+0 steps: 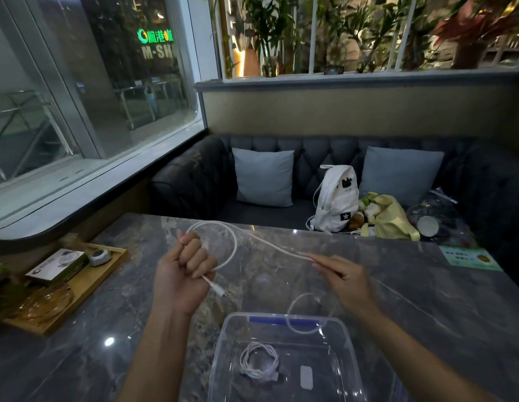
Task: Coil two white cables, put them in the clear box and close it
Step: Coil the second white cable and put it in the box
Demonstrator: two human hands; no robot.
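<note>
My left hand (184, 272) is a fist above the table, closed on a white cable (233, 242). One loop of that cable stands above the fist, and its plug end hangs out below. The cable runs right to my right hand (344, 275), whose fingers pinch it. Its far part trails down in a loose curl behind the clear box (220, 358). The open box stands at the near table edge. Inside it lies a coiled white cable (259, 362). The box's blue handle shows at its far rim. No lid is visible.
A wooden tray (87, 285) with a booklet, a small round device and an amber glass dish sits at the table's left. A green card (470, 258) lies at the right. Behind the table is a dark sofa with cushions, a white backpack (336, 198) and a yellow bag.
</note>
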